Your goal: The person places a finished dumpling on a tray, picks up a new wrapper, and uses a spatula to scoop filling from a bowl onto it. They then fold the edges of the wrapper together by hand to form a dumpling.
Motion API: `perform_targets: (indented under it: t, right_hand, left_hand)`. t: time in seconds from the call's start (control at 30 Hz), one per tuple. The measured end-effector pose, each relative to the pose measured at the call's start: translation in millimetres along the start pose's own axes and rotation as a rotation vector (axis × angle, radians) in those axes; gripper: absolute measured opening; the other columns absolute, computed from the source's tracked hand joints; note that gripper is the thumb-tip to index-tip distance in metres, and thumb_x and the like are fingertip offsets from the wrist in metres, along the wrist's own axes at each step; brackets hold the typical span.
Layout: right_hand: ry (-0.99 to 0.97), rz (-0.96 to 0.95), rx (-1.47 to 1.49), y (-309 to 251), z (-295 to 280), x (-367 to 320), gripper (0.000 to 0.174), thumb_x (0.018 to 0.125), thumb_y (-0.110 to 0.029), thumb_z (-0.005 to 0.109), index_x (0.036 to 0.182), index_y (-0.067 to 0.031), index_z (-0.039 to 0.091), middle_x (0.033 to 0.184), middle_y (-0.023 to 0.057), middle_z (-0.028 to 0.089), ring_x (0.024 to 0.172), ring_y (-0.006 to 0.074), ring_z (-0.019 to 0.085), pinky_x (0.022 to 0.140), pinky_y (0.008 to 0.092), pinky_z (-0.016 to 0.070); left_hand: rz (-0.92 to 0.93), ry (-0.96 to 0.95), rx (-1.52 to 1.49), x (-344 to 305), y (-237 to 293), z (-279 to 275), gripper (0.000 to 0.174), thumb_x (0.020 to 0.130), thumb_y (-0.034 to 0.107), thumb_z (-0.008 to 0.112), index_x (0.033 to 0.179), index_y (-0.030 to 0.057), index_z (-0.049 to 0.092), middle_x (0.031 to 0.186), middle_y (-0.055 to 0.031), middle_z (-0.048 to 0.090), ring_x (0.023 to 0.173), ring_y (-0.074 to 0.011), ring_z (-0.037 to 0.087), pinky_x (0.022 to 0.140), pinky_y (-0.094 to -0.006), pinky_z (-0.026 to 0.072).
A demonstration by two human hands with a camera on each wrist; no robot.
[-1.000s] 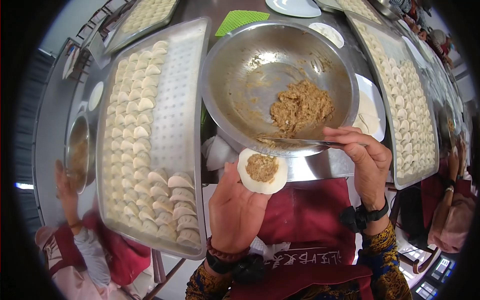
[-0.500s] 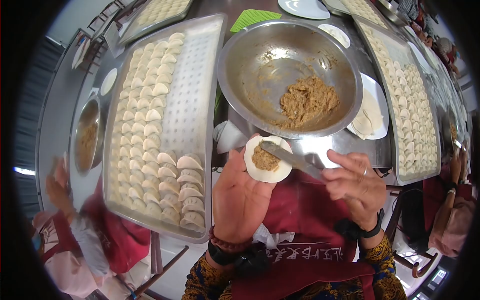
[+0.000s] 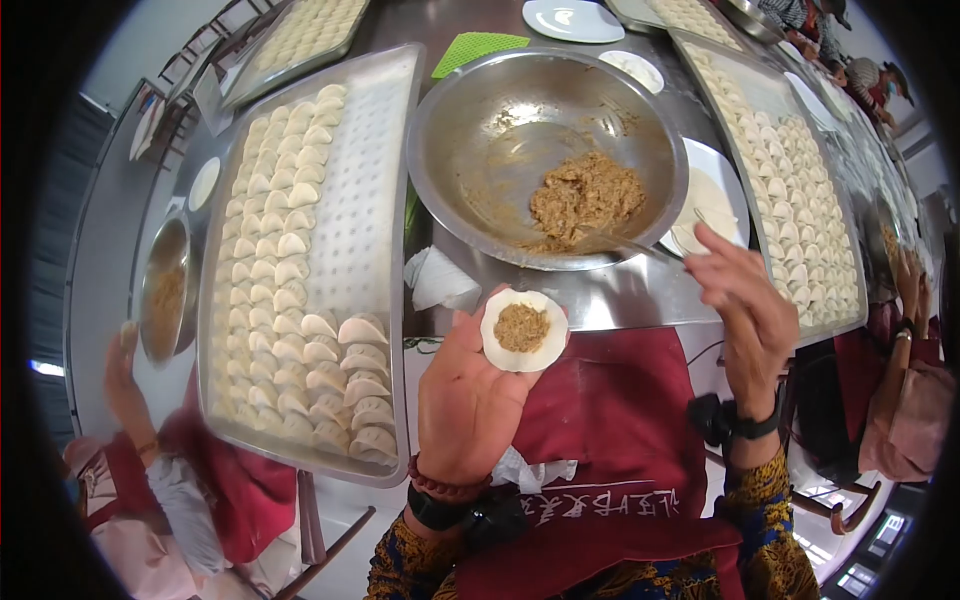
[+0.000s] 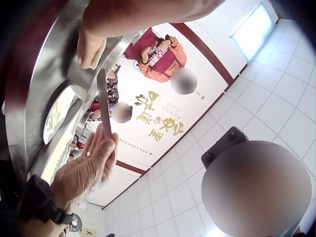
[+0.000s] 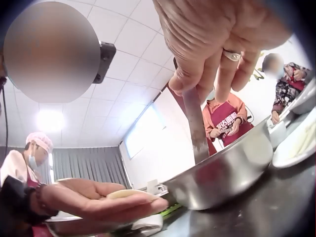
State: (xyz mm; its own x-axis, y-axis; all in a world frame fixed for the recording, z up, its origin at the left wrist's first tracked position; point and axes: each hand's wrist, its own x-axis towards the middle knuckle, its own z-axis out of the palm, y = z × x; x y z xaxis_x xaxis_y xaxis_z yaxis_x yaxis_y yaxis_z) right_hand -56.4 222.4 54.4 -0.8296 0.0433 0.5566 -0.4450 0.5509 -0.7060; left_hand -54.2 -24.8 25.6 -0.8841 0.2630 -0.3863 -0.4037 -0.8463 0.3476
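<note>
My left hand (image 3: pixel 465 395) is palm up, and a round dumpling wrapper (image 3: pixel 556 347) lies on its fingers. A flat mound of minced filling (image 3: pixel 521 328) covers the wrapper's middle. At the right, my right hand (image 3: pixel 745 305) holds a narrow metal spatula (image 5: pixel 193 118) by its end, between thumb and fingers. The spatula slants over the near rim of a large steel bowl (image 3: pixel 455 215), its tip reaching into the bowl. Inside, a heap of brown filling (image 3: pixel 588 200) sits toward the right. In the right wrist view the left hand stays low beside the bowl.
A tray (image 3: pixel 365 190) of folded dumplings stands left of the bowl, another tray (image 3: pixel 790 215) at the right. Beside the bowl are a plate of wrappers (image 3: pixel 710 200) and a crumpled white cloth (image 3: pixel 440 280). A green mat (image 3: pixel 478 50) lies behind. Other people sit on both sides.
My right hand and the spatula have moved off the wrapper, up and right to the bowl's near rim. The filling now lies rounder and flatter on the wrapper. The left hand keeps its pose.
</note>
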Motion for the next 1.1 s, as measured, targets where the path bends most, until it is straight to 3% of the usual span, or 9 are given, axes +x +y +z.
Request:
perform_targets:
  t: [0.07, 0.1, 0.23, 0.37, 0.43, 0.57, 0.67, 0.8, 1.1]
  right_hand:
    - [-0.062, 0.072, -0.083, 8.2, 4.8, 12.3, 0.01, 0.082, -0.003, 0.073, 0.092, -0.0055, 0.074, 0.096, 0.0077, 0.075, 0.114, 0.027, 0.065, 0.09, 0.0366, 0.0481]
    - [-0.127, -0.023, -0.191, 19.9, 5.0, 18.5, 0.019, 0.08, -0.005, 0.076, 0.099, -0.0078, 0.075, 0.095, 0.0041, 0.075, 0.115, 0.026, 0.063, 0.09, 0.0345, 0.0483]
    - [-0.161, -0.054, -0.23, 40.5, 17.0, 28.5, 0.018, 0.08, -0.007, 0.076, 0.098, -0.0117, 0.076, 0.094, 0.0013, 0.075, 0.116, 0.0257, 0.063, 0.091, 0.0354, 0.0482]
    - [-0.187, -0.037, -0.244, 47.1, 14.0, 23.5, 0.022, 0.081, -0.008, 0.076, 0.103, -0.0116, 0.075, 0.106, 0.0059, 0.074, 0.118, 0.0267, 0.063, 0.094, 0.0355, 0.0478]
    - [-0.048, 0.153, -0.187, 40.3, 12.7, 12.2, 0.03, 0.086, -0.002, 0.071, 0.115, -0.0082, 0.071, 0.123, 0.0108, 0.069, 0.128, 0.0235, 0.056, 0.106, 0.0359, 0.0428]
    - [0.123, 0.304, -0.017, 33.6, 8.7, -23.0, 0.038, 0.089, -0.002, 0.065, 0.128, -0.0037, 0.063, 0.131, 0.0126, 0.064, 0.128, 0.0223, 0.055, 0.109, 0.0367, 0.0412]
    - [0.011, 0.2, 0.005, 15.8, 15.9, -47.1, 0.027, 0.083, 0.0, 0.071, 0.11, -0.0007, 0.069, 0.124, 0.0135, 0.068, 0.125, 0.0269, 0.059, 0.103, 0.0353, 0.0462]
    - [-0.212, 0.091, 0.131, -13.3, 28.8, -57.6, 0.02, 0.077, -0.007, 0.078, 0.096, -0.0061, 0.073, 0.117, 0.0109, 0.071, 0.124, 0.0313, 0.059, 0.101, 0.0388, 0.0464]
    - [-0.258, 0.006, 0.226, -14.5, 32.5, -72.2, 0.01, 0.08, -0.01, 0.076, 0.088, -0.0059, 0.073, 0.116, 0.0106, 0.072, 0.125, 0.0319, 0.059, 0.099, 0.0396, 0.0456]
  left_hand:
    - [-0.024, -0.001, -0.021, -2.4, -1.4, 0.6, 0.053, 0.109, 0.032, 0.029, 0.14, -0.0104, 0.032, 0.145, -0.029, 0.039, 0.138, -0.0487, 0.034, 0.119, -0.0575, 0.0252]
    - [-0.027, -0.022, -0.024, -3.8, -1.7, 2.1, 0.053, 0.108, 0.031, 0.03, 0.141, -0.0104, 0.032, 0.145, -0.029, 0.039, 0.138, -0.0489, 0.034, 0.119, -0.0578, 0.0251]
    - [-0.044, -0.04, -0.025, -5.7, -3.6, 3.9, 0.052, 0.108, 0.03, 0.032, 0.141, -0.0109, 0.031, 0.146, -0.0292, 0.038, 0.139, -0.0492, 0.033, 0.119, -0.0576, 0.0252]
    - [-0.061, -0.057, -0.02, -8.2, -6.0, 7.4, 0.053, 0.108, 0.03, 0.032, 0.141, -0.0119, 0.03, 0.146, -0.0295, 0.037, 0.139, -0.049, 0.034, 0.12, -0.0568, 0.0249]
    - [-0.08, -0.096, -0.025, -10.0, -7.6, 8.2, 0.051, 0.11, 0.03, 0.029, 0.143, -0.0095, 0.031, 0.144, -0.0239, 0.042, 0.137, -0.0413, 0.04, 0.119, -0.0515, 0.0294]
    - [-0.09, -0.096, -0.006, -14.7, -13.0, 10.4, 0.051, 0.11, 0.03, 0.028, 0.142, -0.0099, 0.032, 0.143, -0.0235, 0.043, 0.137, -0.04, 0.041, 0.119, -0.0509, 0.0301]
    - [-0.112, -0.121, 0.043, -15.8, -20.2, 10.3, 0.051, 0.11, 0.03, 0.029, 0.141, -0.0092, 0.033, 0.143, -0.0222, 0.044, 0.136, -0.0376, 0.042, 0.118, -0.0499, 0.031]
    - [-0.157, -0.11, 0.056, -22.4, -28.4, 14.0, 0.051, 0.11, 0.031, 0.03, 0.142, -0.0078, 0.034, 0.143, -0.0189, 0.045, 0.135, -0.0311, 0.044, 0.117, -0.0463, 0.0337]
    - [-0.183, -0.157, 0.156, -33.4, -34.6, 12.2, 0.047, 0.108, 0.025, 0.037, 0.142, -0.0079, 0.036, 0.142, -0.0166, 0.047, 0.133, -0.0268, 0.046, 0.115, -0.0439, 0.0362]
